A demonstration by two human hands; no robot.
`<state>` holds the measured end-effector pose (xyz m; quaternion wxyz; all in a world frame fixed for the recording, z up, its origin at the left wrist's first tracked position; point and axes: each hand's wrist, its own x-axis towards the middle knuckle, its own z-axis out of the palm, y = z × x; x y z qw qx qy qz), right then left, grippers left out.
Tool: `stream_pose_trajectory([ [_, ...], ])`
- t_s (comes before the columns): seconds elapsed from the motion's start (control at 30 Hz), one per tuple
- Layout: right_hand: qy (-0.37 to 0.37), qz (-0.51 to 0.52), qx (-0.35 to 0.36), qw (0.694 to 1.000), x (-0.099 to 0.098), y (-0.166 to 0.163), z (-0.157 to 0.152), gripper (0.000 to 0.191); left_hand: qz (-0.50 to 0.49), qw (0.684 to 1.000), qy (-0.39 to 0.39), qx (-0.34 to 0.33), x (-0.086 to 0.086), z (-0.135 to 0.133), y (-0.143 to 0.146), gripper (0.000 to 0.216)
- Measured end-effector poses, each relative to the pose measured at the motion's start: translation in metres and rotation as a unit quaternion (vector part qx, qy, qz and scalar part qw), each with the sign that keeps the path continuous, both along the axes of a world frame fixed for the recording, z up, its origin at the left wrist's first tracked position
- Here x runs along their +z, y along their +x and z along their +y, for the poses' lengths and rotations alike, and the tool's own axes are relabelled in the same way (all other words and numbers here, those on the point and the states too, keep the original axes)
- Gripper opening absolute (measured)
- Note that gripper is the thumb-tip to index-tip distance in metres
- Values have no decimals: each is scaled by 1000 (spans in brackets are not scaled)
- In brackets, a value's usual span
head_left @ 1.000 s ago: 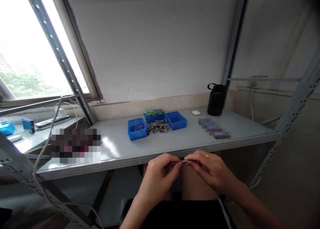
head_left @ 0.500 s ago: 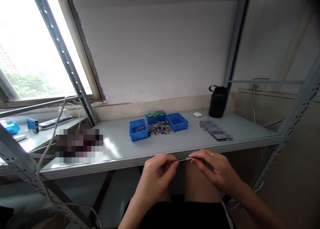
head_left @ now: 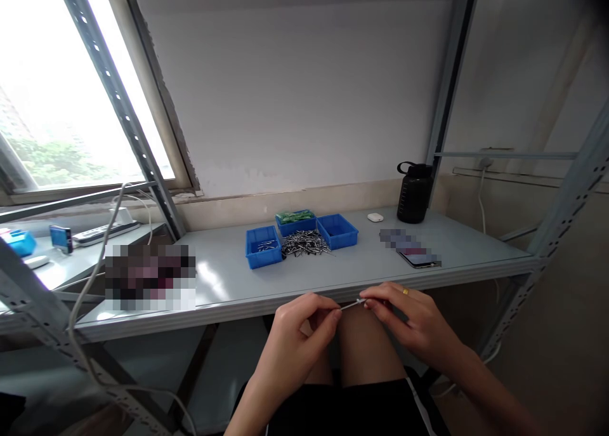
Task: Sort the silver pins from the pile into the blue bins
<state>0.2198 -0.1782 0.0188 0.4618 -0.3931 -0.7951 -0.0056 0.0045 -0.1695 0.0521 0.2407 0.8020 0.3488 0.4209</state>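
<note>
Thin pin (head_left: 353,304) lengthwise btwn both hands, right end higher.

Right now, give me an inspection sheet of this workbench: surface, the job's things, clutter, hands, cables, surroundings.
Surface: grey bench top, bare along the front edge.
Job's things: thin metal pin pinched between both hands below the bench edge; loose pile of metal pins among three blue trays, the rear one holding green parts.
Clutter: dark bottle, small white case, phone.
Hands: left hand and right hand each grip one end of the pin; ring on the right.
Cables: white cable hanging at left; another by the right wall.
Surroundings: window, slotted steel rack posts, plain wall.
</note>
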Motion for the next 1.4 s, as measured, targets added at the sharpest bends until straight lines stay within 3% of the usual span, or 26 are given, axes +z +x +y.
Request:
stream_pose_trajectory([
  [0.43, 10, -4, 0, 1000, 0, 0, -3, 19, 2, 999, -29, -17, -3, 1, 2, 14],
  [0.73, 5, -8, 36, 999, 2, -6, -7, 17, -35, 999, -30, 28, -3, -2, 7, 14],
  [1.0, 14, -28, 64, 997, -5, -14, -5, 15, -68, 995, -76, -9, -11, -5, 19, 8],
  [1.4, 9, -32, 69, 997, -5, -17, -4, 16, -38, 999, -32, 0, -14, -4, 18, 9],
])
